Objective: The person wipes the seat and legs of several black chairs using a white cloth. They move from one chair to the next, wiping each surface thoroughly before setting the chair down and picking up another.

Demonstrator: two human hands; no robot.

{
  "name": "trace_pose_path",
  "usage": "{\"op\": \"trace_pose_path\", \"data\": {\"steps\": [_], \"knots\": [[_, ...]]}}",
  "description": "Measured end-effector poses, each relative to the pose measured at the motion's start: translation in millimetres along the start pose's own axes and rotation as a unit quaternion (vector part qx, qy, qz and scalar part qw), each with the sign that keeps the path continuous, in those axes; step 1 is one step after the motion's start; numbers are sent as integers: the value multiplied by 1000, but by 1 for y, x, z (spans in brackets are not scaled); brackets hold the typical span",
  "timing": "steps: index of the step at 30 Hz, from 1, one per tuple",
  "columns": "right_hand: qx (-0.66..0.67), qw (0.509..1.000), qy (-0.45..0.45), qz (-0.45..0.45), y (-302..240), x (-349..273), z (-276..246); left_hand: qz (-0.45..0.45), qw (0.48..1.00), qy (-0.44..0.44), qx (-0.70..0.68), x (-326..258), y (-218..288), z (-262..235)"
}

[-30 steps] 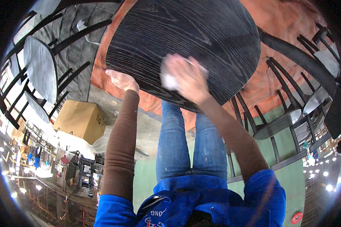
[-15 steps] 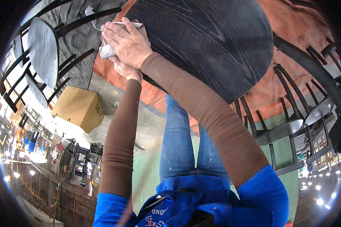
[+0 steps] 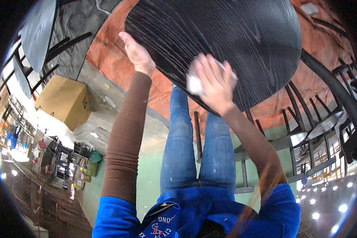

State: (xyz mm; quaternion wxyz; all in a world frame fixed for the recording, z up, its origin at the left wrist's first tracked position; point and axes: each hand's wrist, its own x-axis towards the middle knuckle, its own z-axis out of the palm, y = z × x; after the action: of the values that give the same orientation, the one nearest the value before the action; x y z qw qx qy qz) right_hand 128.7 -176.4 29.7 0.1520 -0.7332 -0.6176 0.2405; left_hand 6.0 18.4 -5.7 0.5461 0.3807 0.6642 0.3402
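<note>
White cloth [image 3: 194,82] farther right, roughly crosswise

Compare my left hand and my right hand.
Your left hand is beside the edge of the black board; your right hand is over its face. The right hand covers a white pad; the left hand shows none. The left hand looks sharper, the right hand blurred. Both are bare.
</note>
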Motion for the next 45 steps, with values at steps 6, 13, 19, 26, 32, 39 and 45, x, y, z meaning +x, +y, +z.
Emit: {"op": "trace_pose_path", "data": {"steps": [6,13,19,26,32,39,45], "knots": [[-53,961,220,-159,-55,189,52,-270,960,-49,-49,13,-24,-30],[-70,997,-10,-25,-31,24,19,-326,915,-151,-183,-54,-112,-61],[-109,985,-128,48,-10,-134,7,-450,887,-88,57,-89,-157,-164],[-71,985,116,-108,-90,152,59,-431,892,-97,97,-122,-178,-214],[-109,978,141,-104,-96,176,67,-405,903,-132,65,-109,-159,-189],[-157,978,-128,-49,-44,-94,8,-378,919,-107,18,-97,-166,-200],[-119,984,-84,-101,-69,51,32,-389,918,-72,28,-124,-188,-230]]}}
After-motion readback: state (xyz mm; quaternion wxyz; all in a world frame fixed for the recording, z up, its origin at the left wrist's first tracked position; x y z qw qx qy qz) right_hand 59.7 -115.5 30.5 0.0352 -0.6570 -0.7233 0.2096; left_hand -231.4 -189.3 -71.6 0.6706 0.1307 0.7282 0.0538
